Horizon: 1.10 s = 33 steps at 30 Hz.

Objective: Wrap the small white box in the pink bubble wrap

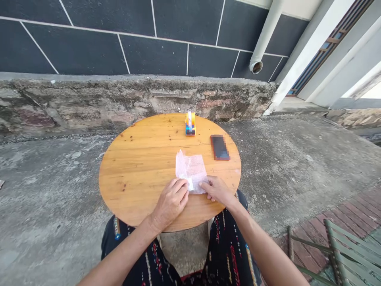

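Observation:
A pinkish, see-through piece of bubble wrap [195,165] lies on the round wooden table [139,159], close to its near edge. A shiny strip shows on its lower part, between my hands. My left hand [172,197] rests at the wrap's lower left, its fingers curled together on the edge. At the lower right corner, my right hand [218,190] pinches the wrap, thumb on top and fingers underneath. What lies under my left fingertips is hidden.
A yellow and blue tape dispenser [190,124] stands at the table's far edge. To the right lies a phone [220,147] with a red rim, its screen blurred. A stone ledge [133,101] runs behind the table. A slatted chair [348,250] stands at lower right.

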Each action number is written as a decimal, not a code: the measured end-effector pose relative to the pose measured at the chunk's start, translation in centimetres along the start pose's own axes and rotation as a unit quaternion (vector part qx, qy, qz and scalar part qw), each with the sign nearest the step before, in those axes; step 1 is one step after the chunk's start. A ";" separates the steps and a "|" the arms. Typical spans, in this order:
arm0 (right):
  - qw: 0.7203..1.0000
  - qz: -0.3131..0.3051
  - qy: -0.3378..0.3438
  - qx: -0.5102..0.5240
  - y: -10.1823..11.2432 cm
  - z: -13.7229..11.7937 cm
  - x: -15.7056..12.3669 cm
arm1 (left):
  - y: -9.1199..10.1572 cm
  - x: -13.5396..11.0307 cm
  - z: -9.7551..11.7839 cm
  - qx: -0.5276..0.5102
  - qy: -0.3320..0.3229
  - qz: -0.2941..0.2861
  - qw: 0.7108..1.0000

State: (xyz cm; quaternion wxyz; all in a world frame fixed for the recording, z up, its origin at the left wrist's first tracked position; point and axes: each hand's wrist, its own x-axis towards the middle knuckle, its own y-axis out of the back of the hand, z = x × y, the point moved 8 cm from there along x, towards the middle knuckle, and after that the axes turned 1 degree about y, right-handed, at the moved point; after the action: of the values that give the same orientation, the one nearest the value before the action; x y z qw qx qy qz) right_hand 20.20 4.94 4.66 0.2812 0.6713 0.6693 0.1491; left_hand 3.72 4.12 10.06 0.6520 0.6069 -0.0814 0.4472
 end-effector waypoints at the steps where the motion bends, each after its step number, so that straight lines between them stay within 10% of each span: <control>1: 0.998 0.035 0.019 -0.056 0.3 -0.6 0.1 | 0.0 0.0 0.0 0.001 -0.001 -0.001 1.000; 5: 0.972 0.126 0.063 -0.187 0.9 -2.3 -0.1 | 0.1 0.1 0.1 0.004 -0.002 -0.005 1.000; 13: 0.999 0.034 0.015 0.014 -0.6 -0.1 0.3 | 0.0 0.2 0.1 0.002 0.006 -0.025 1.000; 22: 0.977 0.186 0.061 -0.087 -0.3 -1.9 -0.5 | 0.2 0.8 0.3 0.003 0.001 -0.041 0.999; 33: 0.971 0.197 0.068 -0.117 -1.0 -2.9 -0.6 | 0.0 1.0 0.3 0.010 -0.001 -0.046 0.999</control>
State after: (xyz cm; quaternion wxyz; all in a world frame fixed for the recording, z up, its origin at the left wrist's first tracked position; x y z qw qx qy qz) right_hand 17.72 4.76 6.49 0.2770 0.7405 0.5194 0.3243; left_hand 4.43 4.35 10.79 0.6654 0.6172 -0.0499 0.4168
